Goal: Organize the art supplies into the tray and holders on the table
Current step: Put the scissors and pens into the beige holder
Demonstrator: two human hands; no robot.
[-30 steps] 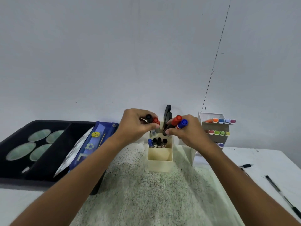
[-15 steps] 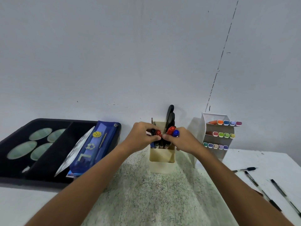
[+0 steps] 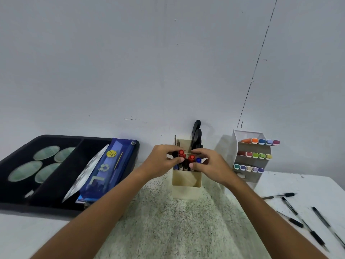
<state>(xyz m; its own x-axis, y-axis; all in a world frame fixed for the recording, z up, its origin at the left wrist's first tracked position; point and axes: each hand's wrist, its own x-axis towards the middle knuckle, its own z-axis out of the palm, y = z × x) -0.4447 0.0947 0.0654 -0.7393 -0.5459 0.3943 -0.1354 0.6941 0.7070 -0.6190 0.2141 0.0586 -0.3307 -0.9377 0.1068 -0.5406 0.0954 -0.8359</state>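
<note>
We see the left hand (image 3: 160,162) pinching a red-capped marker (image 3: 181,153) and the right hand (image 3: 211,165) pinching another red-capped marker (image 3: 191,158) beside a blue-capped one (image 3: 198,160), all standing in the beige rectangular plastic holder (image 3: 186,181), left of loose black pens (image 3: 298,215).

Marker (image 3: 191,157) barrels hidden behind hands (image 3: 186,163); rightmost pen (image 3: 328,226) cut by frame edge.

A second ago both hands held their markers above the beige rectangular pen holder (image 3: 186,179). Now the left hand (image 3: 162,162) and right hand (image 3: 209,164) have sunk to its rim, the red-capped markers (image 3: 191,157) standing lower among the others inside.
</note>
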